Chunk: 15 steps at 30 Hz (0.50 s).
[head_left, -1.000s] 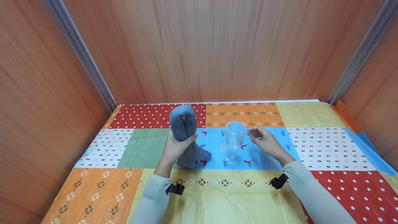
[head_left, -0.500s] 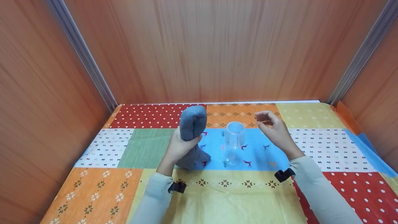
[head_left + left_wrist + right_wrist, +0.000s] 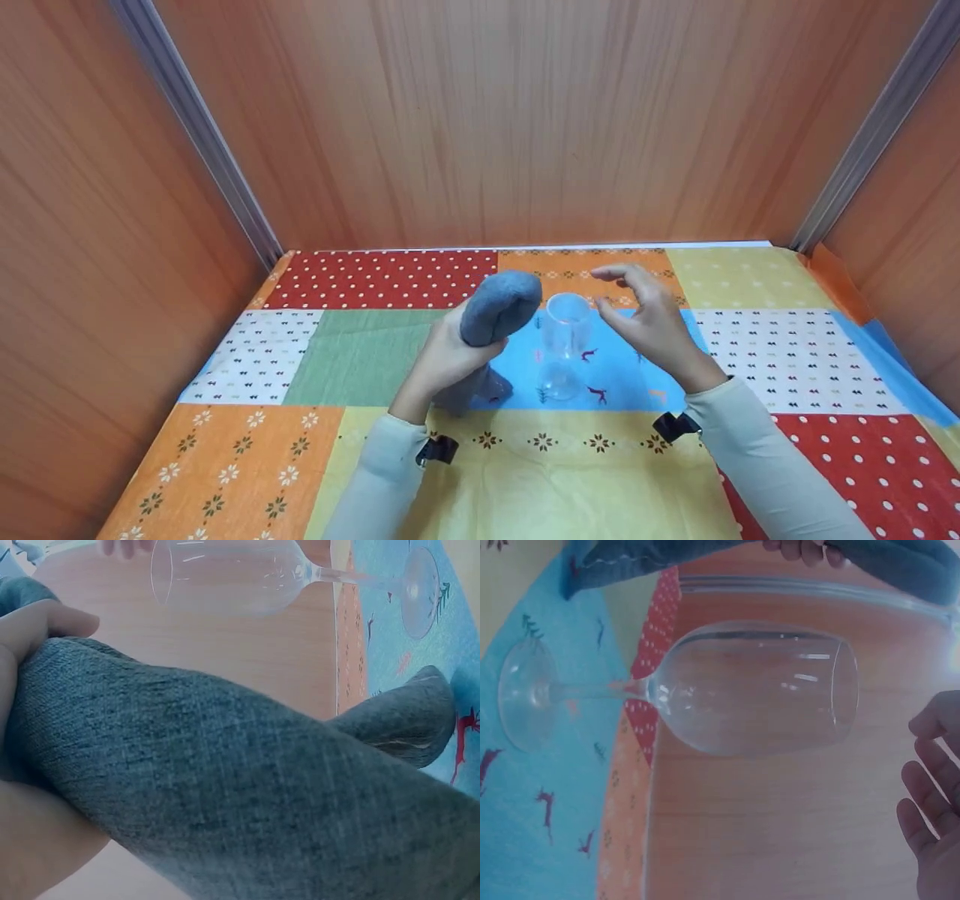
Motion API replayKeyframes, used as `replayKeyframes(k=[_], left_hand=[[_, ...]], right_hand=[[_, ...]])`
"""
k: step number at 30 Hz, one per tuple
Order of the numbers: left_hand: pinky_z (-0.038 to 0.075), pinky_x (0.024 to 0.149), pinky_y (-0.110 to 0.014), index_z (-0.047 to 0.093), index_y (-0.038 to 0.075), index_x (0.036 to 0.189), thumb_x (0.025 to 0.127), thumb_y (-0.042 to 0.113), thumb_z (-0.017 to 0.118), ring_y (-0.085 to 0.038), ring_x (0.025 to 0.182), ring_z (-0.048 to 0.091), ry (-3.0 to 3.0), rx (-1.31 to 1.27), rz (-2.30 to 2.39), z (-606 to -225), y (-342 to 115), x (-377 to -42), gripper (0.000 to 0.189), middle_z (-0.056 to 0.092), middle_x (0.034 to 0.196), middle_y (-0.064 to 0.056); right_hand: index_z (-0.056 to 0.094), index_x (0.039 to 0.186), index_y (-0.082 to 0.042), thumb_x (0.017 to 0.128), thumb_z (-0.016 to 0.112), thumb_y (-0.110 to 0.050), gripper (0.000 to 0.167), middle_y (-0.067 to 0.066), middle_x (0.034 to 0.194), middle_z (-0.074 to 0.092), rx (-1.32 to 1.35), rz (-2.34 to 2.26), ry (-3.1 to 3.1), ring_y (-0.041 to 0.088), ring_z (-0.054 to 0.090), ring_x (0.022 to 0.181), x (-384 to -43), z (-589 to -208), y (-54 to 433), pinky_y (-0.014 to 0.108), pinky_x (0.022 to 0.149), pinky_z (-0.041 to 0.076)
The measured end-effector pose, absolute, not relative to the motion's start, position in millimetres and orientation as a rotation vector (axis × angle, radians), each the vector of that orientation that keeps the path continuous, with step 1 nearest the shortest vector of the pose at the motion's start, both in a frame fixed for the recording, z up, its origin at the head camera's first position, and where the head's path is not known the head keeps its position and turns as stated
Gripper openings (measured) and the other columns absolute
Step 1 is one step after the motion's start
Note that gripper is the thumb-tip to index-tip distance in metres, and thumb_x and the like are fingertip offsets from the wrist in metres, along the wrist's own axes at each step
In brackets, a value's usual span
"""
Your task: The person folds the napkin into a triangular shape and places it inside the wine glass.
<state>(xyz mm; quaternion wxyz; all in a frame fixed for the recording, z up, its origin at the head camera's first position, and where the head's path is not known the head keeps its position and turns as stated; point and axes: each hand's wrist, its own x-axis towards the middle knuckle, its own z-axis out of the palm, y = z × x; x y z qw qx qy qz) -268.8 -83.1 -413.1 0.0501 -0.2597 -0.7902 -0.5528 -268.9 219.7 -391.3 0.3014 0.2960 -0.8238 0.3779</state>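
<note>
My left hand (image 3: 444, 358) grips a bunched grey cloth (image 3: 501, 306) around its middle. Its rounded top leans right, toward the glass, and its loose lower end (image 3: 409, 716) hangs close to the tablecloth. A clear stemmed wine glass (image 3: 568, 330) stands upright on the blue patch, apart from the cloth in the right wrist view. To the right of the rim, my right hand (image 3: 652, 322) hovers with thumb and fingers spread in a loose curve, holding nothing. Both the bowl (image 3: 757, 690) and the foot of the glass (image 3: 529, 694) show in the right wrist view.
A patchwork tablecloth (image 3: 555, 487) covers the table. Wood-grain panels (image 3: 480, 127) rise behind it and at both sides, with metal posts (image 3: 202, 135) in the corners.
My left hand has carried the cloth rightward, nearer the glass, and its top tilts further right. My right hand has risen, and its fingers have spread wider. The glass has stayed put.
</note>
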Motion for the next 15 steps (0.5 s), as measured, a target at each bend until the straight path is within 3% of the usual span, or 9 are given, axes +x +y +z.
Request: replayKeyframes(k=[8,15], left_hand=[[0.046,0.098,-0.046,0.062,0.022,0.127,0.081,0.018,0.083,-0.018,0.105,0.06,-2.516,-0.938,-1.598,-410.3,-76.0,-269.4,0.051,0.066,0.117,0.009],[0.047,0.097,-0.041,0.062,0.021,0.132,0.083,0.016,0.081,-0.014,0.103,0.063,-2.564,-1.037,-1.542,-409.3,-70.1,-267.2,0.052,0.068,0.119,0.008]], right_hand=[[0.054,0.142,-0.009,0.078,0.087,-0.011,0.072,0.01,0.144,0.053,1.138,0.513,-2.03,0.026,0.052,0.127,-259.4,-380.1,195.9,0.04,0.103,0.044],[0.052,0.147,-0.02,0.073,0.091,-0.015,0.084,0.003,0.153,0.045,1.278,0.219,-1.974,0.026,0.045,0.137,-251.9,-374.1,182.3,0.046,0.099,0.045]])
